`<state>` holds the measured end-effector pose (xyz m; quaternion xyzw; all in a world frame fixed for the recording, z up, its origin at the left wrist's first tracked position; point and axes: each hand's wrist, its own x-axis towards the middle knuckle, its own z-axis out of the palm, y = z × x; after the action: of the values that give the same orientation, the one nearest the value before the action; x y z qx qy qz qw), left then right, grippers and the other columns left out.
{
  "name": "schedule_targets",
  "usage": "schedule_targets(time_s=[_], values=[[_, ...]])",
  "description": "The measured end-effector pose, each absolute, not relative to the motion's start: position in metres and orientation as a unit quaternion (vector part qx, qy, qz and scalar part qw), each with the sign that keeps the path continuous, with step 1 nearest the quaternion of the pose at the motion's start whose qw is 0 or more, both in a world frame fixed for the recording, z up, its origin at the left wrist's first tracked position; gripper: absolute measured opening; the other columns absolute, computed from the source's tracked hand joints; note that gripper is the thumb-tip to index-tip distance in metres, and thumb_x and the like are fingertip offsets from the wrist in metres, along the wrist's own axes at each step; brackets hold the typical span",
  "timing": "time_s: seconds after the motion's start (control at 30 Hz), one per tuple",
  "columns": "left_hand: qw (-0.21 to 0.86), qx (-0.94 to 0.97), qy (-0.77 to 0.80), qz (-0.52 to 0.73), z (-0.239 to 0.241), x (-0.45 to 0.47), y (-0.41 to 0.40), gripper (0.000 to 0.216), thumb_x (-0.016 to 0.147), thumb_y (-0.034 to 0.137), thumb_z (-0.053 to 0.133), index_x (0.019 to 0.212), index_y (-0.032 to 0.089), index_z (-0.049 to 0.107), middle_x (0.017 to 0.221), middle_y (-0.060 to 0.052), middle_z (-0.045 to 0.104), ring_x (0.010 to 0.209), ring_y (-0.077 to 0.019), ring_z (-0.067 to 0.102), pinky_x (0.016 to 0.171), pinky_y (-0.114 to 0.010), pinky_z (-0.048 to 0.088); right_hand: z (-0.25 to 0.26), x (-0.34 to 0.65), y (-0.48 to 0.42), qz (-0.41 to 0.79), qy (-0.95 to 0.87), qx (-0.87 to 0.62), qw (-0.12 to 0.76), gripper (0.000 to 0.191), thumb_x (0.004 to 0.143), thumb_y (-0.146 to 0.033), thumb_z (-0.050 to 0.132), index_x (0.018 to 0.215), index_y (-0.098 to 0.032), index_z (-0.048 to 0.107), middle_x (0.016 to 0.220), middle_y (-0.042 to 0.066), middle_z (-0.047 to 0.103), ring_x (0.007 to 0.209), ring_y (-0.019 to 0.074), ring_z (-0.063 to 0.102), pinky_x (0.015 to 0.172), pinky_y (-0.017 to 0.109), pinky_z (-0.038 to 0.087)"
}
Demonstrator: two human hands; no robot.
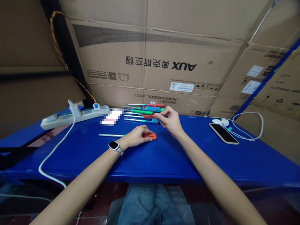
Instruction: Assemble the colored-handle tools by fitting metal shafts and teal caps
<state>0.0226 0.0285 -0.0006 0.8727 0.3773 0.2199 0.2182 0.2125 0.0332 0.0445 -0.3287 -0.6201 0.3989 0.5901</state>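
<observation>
A long-necked lighter point(150, 136) with an orange handle and a silver barrel lies on the blue table. My left hand point(137, 136), wearing a watch, is closed around its handle and presses it to the tabletop. From above, my right hand point(170, 121) pinches a small screwdriver point(158, 123) with a thin shaft and a red part below the fingers. Its tip meets the end of the orange handle or is very close to it. Just beyond both hands lies a pile of several long-necked lighters point(140, 112) with blue, green and red handles, their barrels pointing left.
The blue table point(152, 162) backs onto large cardboard boxes point(159, 40). A white power strip point(70, 117) with plugs and a cable is on the left, beside a blurred paper point(112, 117). A phone point(223, 133) and white charging cable point(260, 125) lie on the right.
</observation>
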Motion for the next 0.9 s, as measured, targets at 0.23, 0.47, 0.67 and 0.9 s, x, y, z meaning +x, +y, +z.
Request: schedule_targets(time_s=[0.23,0.47,0.67,0.9], values=[[0.215,0.873,0.382,0.215,0.001,0.023,0.027,0.039,0.086,0.040,0.067,0.117,0.017,0.071,0.103,-0.008,0.066,0.089,-0.0206,0.062,0.083,-0.031,0.049,0.042,0.218,0.027,0.423,-0.661,-0.295,0.545,0.043,0.083,-0.061,0.062,0.096,-0.021,0.056,0.077,-0.001,0.066,0.040,0.0038,0.047,0.033,0.017,0.031],[0.216,0.874,0.377,0.220,-0.001,0.023,0.027,0.038,0.086,0.040,0.067,0.117,0.018,0.072,0.103,-0.008,0.065,0.087,-0.0199,0.062,0.082,-0.030,0.049,0.043,0.223,0.033,0.399,-0.644,-0.323,0.567,0.047,0.070,-0.054,0.079,0.073,-0.020,0.046,0.060,-0.004,0.061,0.035,0.0045,0.046,0.033,0.017,0.031],[0.217,0.873,0.378,0.221,-0.001,0.023,0.028,0.039,0.086,0.040,0.068,0.118,0.017,0.072,0.102,-0.009,0.065,0.088,-0.0202,0.061,0.082,-0.031,0.049,0.040,0.216,0.030,0.417,-0.633,-0.321,0.568,0.043,0.076,-0.056,0.073,0.089,-0.020,0.053,0.068,-0.003,0.066,0.034,0.0052,0.047,0.031,0.017,0.033],[0.208,0.875,0.381,0.211,0.001,0.023,0.027,0.040,0.087,0.041,0.066,0.119,0.018,0.071,0.104,-0.009,0.065,0.090,-0.0213,0.062,0.084,-0.032,0.049,0.045,0.222,0.026,0.418,-0.675,-0.308,0.523,0.041,0.079,-0.056,0.070,0.087,-0.016,0.065,0.064,-0.001,0.064,0.042,0.0057,0.049,0.034,0.017,0.030]])
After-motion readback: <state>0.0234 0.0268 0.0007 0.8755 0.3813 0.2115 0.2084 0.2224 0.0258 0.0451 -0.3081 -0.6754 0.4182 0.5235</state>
